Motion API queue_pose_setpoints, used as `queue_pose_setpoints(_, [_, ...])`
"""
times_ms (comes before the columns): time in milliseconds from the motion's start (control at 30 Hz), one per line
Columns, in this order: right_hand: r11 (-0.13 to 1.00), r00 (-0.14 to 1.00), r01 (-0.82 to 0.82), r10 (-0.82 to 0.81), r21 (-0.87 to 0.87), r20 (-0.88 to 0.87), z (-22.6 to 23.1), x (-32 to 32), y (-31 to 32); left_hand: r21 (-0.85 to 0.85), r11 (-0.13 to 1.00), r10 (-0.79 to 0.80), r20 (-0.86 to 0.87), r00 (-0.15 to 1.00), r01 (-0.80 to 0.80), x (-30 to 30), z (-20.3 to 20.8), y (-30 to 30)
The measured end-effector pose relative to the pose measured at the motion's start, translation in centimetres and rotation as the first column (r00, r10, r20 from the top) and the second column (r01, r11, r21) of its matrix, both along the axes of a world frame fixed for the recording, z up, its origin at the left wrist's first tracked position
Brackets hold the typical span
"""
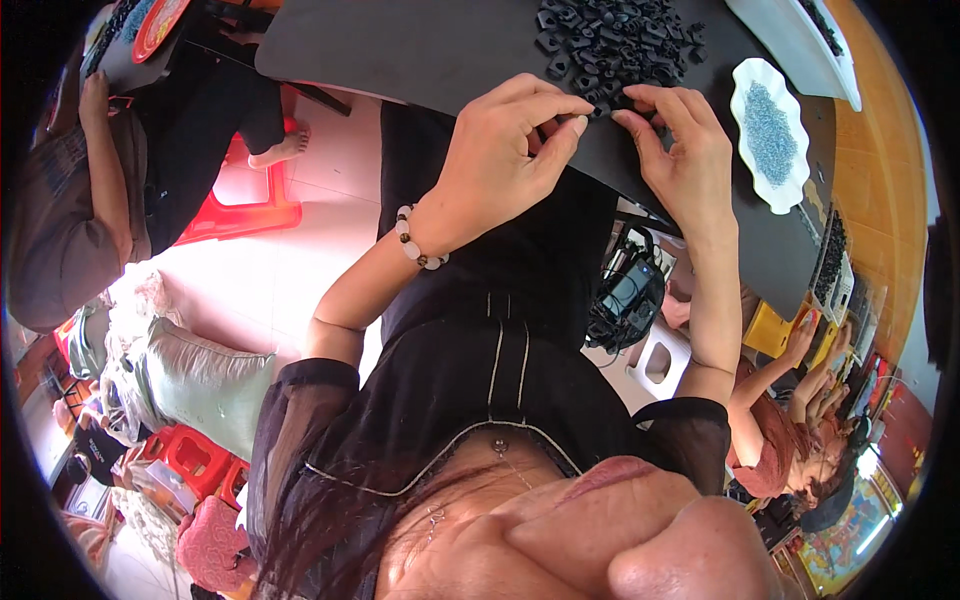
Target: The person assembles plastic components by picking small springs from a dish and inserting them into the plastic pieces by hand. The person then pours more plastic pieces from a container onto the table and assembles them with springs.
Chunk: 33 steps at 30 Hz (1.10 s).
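Black piece (601, 111), axis unclear, is pinched by left hand (505, 150) beside right hand (690, 150), whose hold is indistinct.

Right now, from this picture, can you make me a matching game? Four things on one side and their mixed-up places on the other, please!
Things:
1. Black pieces
2. Wavy white dish
3. Beaded bracelet
4. Pale green cushion

Places:
A. On the wrist of the left hand
B. Beyond the right hand, holding small bluish bits
C. At the picture's lower left
D. Heaped on the dark table

Pairs: 1-D, 2-B, 3-A, 4-C
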State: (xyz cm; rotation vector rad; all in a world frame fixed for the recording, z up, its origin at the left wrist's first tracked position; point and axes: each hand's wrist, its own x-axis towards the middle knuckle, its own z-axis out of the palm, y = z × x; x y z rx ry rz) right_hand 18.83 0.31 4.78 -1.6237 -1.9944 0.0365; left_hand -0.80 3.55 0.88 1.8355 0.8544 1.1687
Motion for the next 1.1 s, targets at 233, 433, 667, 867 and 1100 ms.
queue_pose_setpoints(233, [1.000, 0.999, -0.021, 0.021, 0.004, 0.043, -0.3, 0.0, 0.4, 0.031, 0.999, 0.013, -0.020, 1.000, -0.013, 0.1, 0.0, 0.0])
queue_pose_setpoints(433, [0.999, 0.980, 0.031, -0.034, -0.019, -0.198, 0.1, 0.7, 0.1, -0.027, 1.000, 0.009, 0.047, 0.999, -0.008, 0.9, 0.2, 0.2])
queue_pose_setpoints(667, [0.957, 0.687, -0.274, 0.129, -0.091, -0.715, 0.5, 1.2, -1.2, -0.338, 0.872, -0.218, 0.378, 0.900, 0.354, 2.5, 1.5, -0.2])
queue_pose_setpoints(867, [0.959, 0.743, -0.241, 0.086, -0.146, -0.663, 0.5, 3.0, -2.1, -0.403, 0.823, -0.239, 0.395, 0.887, 0.401, 3.5, 1.5, -0.4])
queue_pose_setpoints(1100, [0.930, 0.926, 0.354, -0.364, -0.102, -0.100, 2.7, 17.3, 0.7, -0.380, 0.861, -0.180, 0.395, 0.901, 0.339, 4.1, 2.5, -0.4])
